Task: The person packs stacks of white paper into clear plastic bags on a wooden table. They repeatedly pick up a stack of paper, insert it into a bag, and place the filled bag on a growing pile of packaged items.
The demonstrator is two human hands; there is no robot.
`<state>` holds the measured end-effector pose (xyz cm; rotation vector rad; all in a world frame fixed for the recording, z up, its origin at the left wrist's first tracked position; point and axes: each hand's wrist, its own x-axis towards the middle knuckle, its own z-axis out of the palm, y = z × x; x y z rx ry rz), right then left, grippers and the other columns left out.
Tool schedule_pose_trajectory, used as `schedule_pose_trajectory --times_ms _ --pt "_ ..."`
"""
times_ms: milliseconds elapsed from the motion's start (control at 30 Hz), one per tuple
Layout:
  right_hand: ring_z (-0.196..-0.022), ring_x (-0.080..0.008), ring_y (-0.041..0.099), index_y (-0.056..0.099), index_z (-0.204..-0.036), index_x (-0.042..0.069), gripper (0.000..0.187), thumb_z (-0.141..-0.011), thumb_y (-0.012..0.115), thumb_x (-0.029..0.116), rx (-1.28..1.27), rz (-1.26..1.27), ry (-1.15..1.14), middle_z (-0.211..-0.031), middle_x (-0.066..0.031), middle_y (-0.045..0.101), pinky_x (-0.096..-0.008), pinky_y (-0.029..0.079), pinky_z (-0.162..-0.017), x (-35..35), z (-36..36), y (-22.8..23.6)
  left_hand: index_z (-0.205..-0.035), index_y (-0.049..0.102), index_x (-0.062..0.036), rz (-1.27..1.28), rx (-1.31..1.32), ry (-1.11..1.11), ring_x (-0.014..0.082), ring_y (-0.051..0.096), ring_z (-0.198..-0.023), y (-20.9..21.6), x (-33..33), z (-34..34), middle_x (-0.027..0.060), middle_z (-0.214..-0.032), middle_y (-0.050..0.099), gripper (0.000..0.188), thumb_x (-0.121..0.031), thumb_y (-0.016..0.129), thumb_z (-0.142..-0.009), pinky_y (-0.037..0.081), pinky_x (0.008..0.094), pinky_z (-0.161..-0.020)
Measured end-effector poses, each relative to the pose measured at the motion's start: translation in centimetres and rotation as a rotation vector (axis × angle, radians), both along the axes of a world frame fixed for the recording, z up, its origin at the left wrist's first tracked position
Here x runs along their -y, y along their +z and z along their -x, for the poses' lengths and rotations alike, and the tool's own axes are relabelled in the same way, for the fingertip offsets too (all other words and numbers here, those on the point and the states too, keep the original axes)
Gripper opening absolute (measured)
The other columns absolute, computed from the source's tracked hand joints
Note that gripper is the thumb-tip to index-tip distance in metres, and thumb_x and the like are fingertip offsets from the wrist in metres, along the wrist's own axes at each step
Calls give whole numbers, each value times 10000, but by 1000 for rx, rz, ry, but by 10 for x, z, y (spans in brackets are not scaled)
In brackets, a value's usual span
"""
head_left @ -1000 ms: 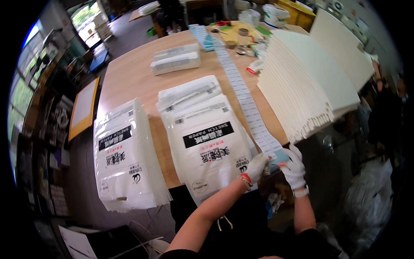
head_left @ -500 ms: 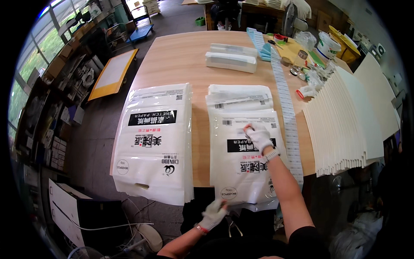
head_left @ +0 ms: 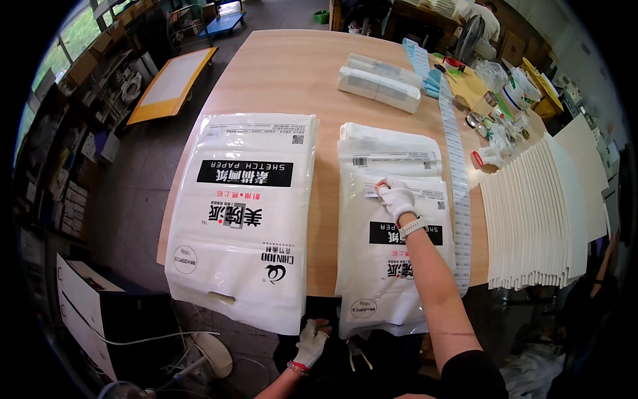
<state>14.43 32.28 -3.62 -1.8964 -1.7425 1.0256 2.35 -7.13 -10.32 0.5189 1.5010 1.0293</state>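
My right hand (head_left: 397, 199), in a white glove with bare fingertips, reaches over the top bag (head_left: 355, 266) of the right stack, a white plastic sketch-paper bag. Its fingers pinch a small white label (head_left: 369, 191) at the bag's far left corner, over the place of the barcode. Below the table's near edge hangs my left hand (head_left: 311, 344), gloved alike, its fingers loosely bent and apart from the bags. A second stack of printed white bags (head_left: 239, 259) lies to the left, with a handle slot near its close edge. Right of the bags runs a long strip of labels (head_left: 460, 199).
Two wrapped white bundles (head_left: 380, 90) lie at the back of the wooden table (head_left: 279, 73). A fanned stack of white boards (head_left: 531, 219) stands at the right. Tape rolls, a jar (head_left: 485, 103) and plastic bags clutter the far right. A yellow-edged board (head_left: 173, 86) lies beyond the table's left side.
My right hand has moved to the top bag's far left corner with the label. My left hand has dropped away from the bag's near edge, down and left. The view has shifted.
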Motion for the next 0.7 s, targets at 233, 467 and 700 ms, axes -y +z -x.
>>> schedule_pose_trajectory --times_ms 233,467,700 --pt "-434 -77 467 644 -811 65 129 -775 555 151 -20 -30 16 -561 -5 547 -236 384 -424 -1 -4 2 -1069 458 74 40 55 -26 265 608 -948 -2 -3 4 201 -1062 573 349 -1 429 -729 484 329 -818" --pt "-493 -123 520 642 -795 85 152 -755 543 192 115 -180 98 -587 -49 574 -282 419 -495 2 0 -2 -1079 455 68 32 -9 -86 249 611 -947 -9 -2 3 192 -1065 579 345 -27 448 -747 487 324 -812" --pt "-671 -230 579 630 -858 91 197 -752 554 238 233 -148 191 -743 -112 626 -350 448 -624 10 7 12 -1104 474 47 -1 -248 -335 237 596 -952 -5 -14 -12 185 -1028 599 410 -212 584 -806 472 316 -794"
